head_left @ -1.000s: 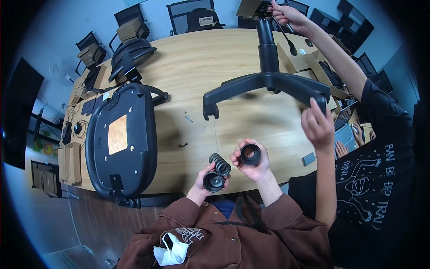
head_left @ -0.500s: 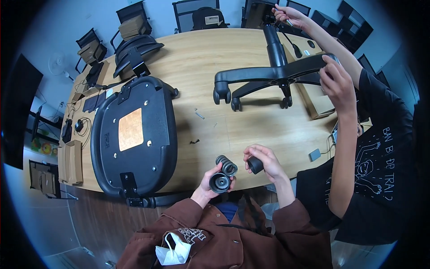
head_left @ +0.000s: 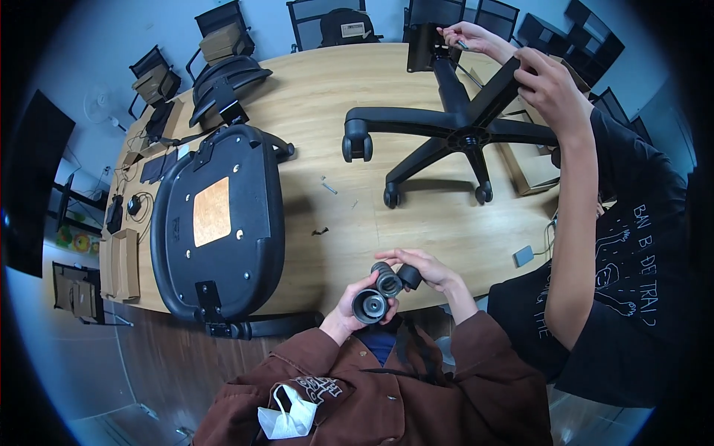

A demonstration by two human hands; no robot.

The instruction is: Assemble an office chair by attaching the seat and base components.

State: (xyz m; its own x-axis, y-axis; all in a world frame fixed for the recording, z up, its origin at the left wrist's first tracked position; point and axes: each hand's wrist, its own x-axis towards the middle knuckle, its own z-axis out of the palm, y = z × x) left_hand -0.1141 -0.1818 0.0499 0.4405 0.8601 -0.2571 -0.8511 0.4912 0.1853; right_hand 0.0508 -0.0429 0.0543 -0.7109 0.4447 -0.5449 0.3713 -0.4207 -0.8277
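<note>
- Left hand [head_left: 346, 306]: fingers curled around two parts at the near edge of the surface [head_left: 320, 111]. Part one is a black cylindrical cup [head_left: 360, 308], mouth facing up toward the viewer. Part two is a dark grey metal coil spring [head_left: 386, 280], lying just beyond the cup and to its right.
- Right hand [head_left: 431, 269]: grips a short black tubular collar [head_left: 410, 278] beside the right of the spring. The index finger extends left above the spring; the thumb is hidden. Contact between collar and spring cannot be confirmed.
- Left on the surface: black padded chair seat [head_left: 256, 215], underside showing, with a tan rectangular panel [head_left: 213, 212].
- Far left: curved black chair part [head_left: 227, 85].
- Centre of the surface: slim silver metal pin [head_left: 329, 187]; nearer, a small dark piece [head_left: 320, 231].
- Right: black five-legged chair base [head_left: 472, 135], tilted. A co-worker's near hand [head_left: 549, 88] pinches one leg end; the far hand [head_left: 470, 37] is at the upper end of the column [head_left: 450, 85].
- Near right: grey square device [head_left: 523, 256] on the surface.
</note>
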